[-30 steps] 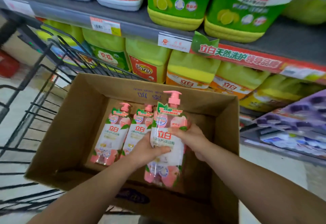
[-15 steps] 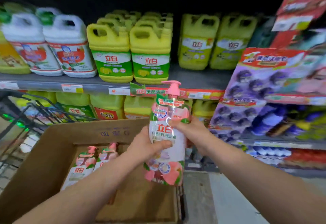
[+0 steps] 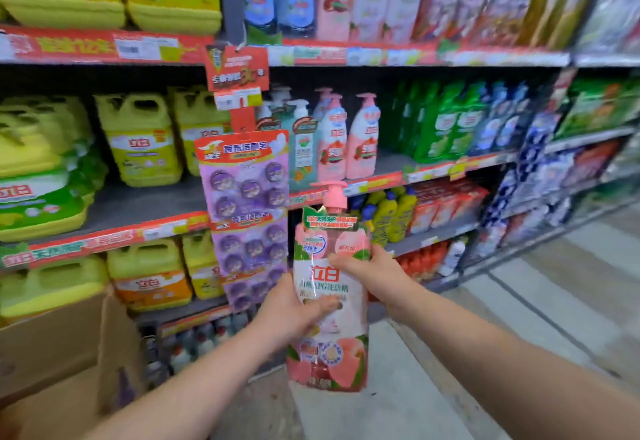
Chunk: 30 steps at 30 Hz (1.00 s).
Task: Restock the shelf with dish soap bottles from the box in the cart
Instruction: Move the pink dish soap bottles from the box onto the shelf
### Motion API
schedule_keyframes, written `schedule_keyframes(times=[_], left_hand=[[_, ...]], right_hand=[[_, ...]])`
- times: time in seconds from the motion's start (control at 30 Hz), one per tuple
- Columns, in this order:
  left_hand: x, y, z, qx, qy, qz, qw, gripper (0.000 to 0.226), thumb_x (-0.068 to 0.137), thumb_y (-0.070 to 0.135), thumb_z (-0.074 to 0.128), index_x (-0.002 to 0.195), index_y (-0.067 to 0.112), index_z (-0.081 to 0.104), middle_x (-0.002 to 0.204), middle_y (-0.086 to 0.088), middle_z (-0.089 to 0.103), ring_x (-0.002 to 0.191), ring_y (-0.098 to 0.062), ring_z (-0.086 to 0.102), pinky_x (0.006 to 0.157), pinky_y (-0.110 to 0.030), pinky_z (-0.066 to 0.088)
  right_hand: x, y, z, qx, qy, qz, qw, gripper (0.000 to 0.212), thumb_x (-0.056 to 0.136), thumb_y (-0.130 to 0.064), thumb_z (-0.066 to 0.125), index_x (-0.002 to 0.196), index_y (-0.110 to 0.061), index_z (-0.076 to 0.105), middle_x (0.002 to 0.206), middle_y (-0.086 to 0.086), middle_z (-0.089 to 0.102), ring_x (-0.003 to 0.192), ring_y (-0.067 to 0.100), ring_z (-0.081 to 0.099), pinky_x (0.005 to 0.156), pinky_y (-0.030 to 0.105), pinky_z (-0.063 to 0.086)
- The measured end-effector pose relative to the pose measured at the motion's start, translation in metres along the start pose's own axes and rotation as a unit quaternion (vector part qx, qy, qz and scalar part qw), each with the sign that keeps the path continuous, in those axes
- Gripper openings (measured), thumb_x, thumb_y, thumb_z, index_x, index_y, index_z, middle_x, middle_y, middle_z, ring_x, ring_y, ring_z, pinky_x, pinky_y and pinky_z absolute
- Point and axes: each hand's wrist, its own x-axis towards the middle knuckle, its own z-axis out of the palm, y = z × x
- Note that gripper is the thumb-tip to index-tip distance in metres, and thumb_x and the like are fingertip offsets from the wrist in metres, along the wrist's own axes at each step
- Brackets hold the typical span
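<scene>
Dish soap bottle (image 3: 322,278) is hanging upright in the air between your two hands, out in front of the shelving and over the floor (image 3: 415,387), not yet resting on anything. Your left hand (image 3: 294,311) is wrapping around its middle from the left with the thumb lying across the label. Your right hand (image 3: 370,273) is gripping its upper body from the right, fingers curling onto the front.

You are probably carrying a fair weight, since it looks full. The glossy film around it is likely making it slippery. The body should be stiff enough to squeeze firmly. You are better off holding at the waist, as you are doing, than lifting by the pink pump, which is the weakest part.

Matching pink pump bottles (image 3: 362,138) are standing at the left end of the shelf (image 3: 433,169) above, near its front edge, just beside a hanging card (image 3: 244,176) of purple packs. How much room is waiting behind them is hidden. The box (image 3: 62,353) is being cut off at the lower left, so you are not seeing its contents, and the cart is out of view. Much of the shelving is blurring.
</scene>
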Motion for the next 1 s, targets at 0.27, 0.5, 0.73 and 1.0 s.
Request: schedule_keyframes(times=[0.27, 0.5, 0.73, 1.0], left_hand=[[0.058, 0.050, 0.086, -0.011, -0.089, 0.049, 0.995, 0.024, 0.073, 0.010, 0.076, 0.092, 0.021, 0.065, 0.070, 0.019, 0.071, 0.065, 0.009, 0.064, 0.054, -0.005, 0.045], [0.151, 0.065, 0.143, -0.001, -0.139, 0.067, 0.988, 0.024, 0.072, 0.013, 0.078, 0.086, 0.027, 0.064, 0.090, 0.001, 0.074, 0.080, -0.006, 0.069, 0.076, -0.027, 0.054], [0.284, 0.094, 0.180, 0.026, -0.164, 0.106, 0.980, 0.022, 0.069, 0.025, 0.080, 0.085, 0.030, 0.066, 0.079, 0.015, 0.072, 0.075, 0.006, 0.065, 0.066, -0.014, 0.049], [0.394, 0.112, 0.197, 0.021, -0.136, 0.111, 0.984, 0.044, 0.067, 0.023, 0.082, 0.105, 0.020, 0.059, 0.093, 0.005, 0.072, 0.086, -0.006, 0.067, 0.075, -0.028, 0.051]], right_hand=[[0.013, 0.004, -0.109, 0.025, 0.075, 0.011, 0.997, 0.047, 0.076, -0.029, 0.076, 0.117, -0.014, 0.058, 0.109, 0.006, 0.071, 0.093, 0.020, 0.070, 0.076, 0.033, 0.057], [0.074, 0.008, -0.180, 0.016, 0.142, 0.025, 0.989, 0.048, 0.076, -0.029, 0.077, 0.117, -0.012, 0.058, 0.105, 0.007, 0.072, 0.091, 0.023, 0.071, 0.083, 0.041, 0.058], [0.175, -0.022, -0.249, 0.011, 0.145, -0.014, 0.989, 0.024, 0.082, -0.019, 0.072, 0.104, -0.012, 0.065, 0.084, 0.000, 0.077, 0.074, 0.013, 0.074, 0.055, 0.022, 0.056], [0.273, -0.047, -0.292, 0.006, 0.136, -0.024, 0.990, 0.048, 0.078, -0.027, 0.076, 0.119, -0.015, 0.055, 0.108, 0.006, 0.072, 0.095, 0.022, 0.071, 0.091, 0.045, 0.054]])
